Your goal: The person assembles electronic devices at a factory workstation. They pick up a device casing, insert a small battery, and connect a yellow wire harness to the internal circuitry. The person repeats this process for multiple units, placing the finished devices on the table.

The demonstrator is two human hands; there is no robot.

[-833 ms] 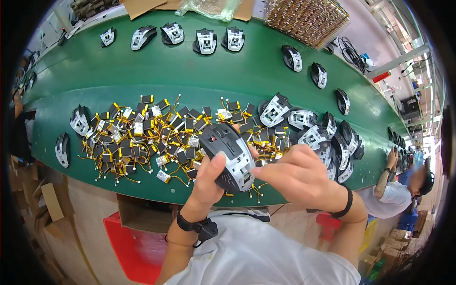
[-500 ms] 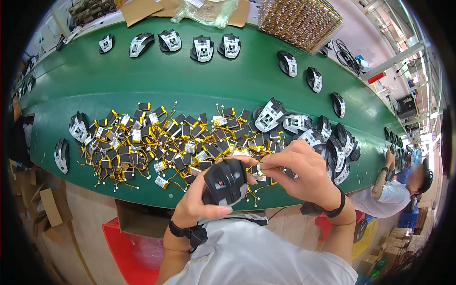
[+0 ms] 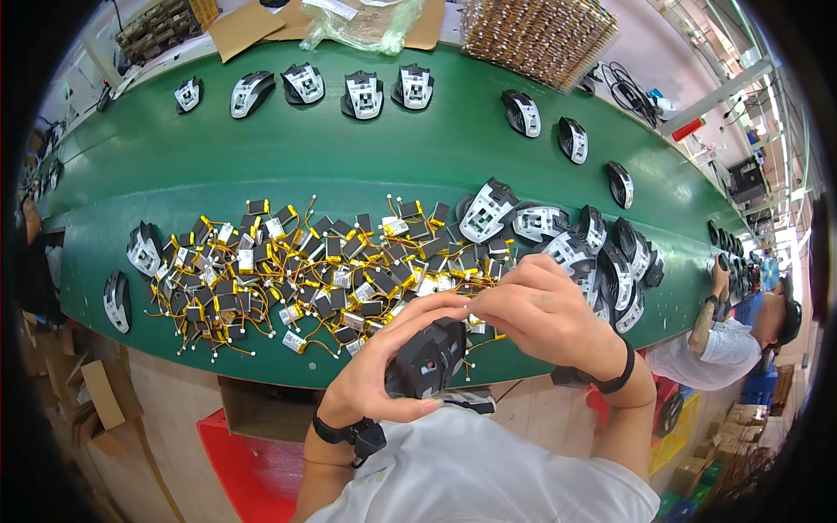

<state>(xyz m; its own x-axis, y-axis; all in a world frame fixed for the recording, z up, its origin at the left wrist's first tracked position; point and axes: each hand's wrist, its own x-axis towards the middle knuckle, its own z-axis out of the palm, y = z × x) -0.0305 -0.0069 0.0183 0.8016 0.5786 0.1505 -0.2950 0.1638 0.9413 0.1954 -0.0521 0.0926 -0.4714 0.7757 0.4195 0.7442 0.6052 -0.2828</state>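
A black computer mouse (image 3: 429, 362) rests in my left hand (image 3: 370, 370), near the front edge of the table. My left thumb lies along its near side, and the fingers stretch over its far side. Just beyond the mouse, my right hand (image 3: 549, 318) is closed in a pinch, its fingertips meeting the left fingertips. Whatever sits in that pinch is too small and covered to make out. Small battery packs (image 3: 384, 283) with yellow tape and thin wires lie heaped behind my hands. To the right is a cluster of half-built mice (image 3: 567, 254) with silver-grey frames.
More mice (image 3: 363, 94) stand spaced along the far side of the green table (image 3: 288, 161). A stack of brown trays (image 3: 536, 39), cardboard (image 3: 248, 26) and clear plastic wrap (image 3: 370, 30) lie behind. A co-worker (image 3: 711, 349) sits at right. A red bin (image 3: 227, 471) stands below.
The mouse has tilted and turned in my left hand. My left fingers have reached across toward the right hand's pinch, which has shifted slightly left.
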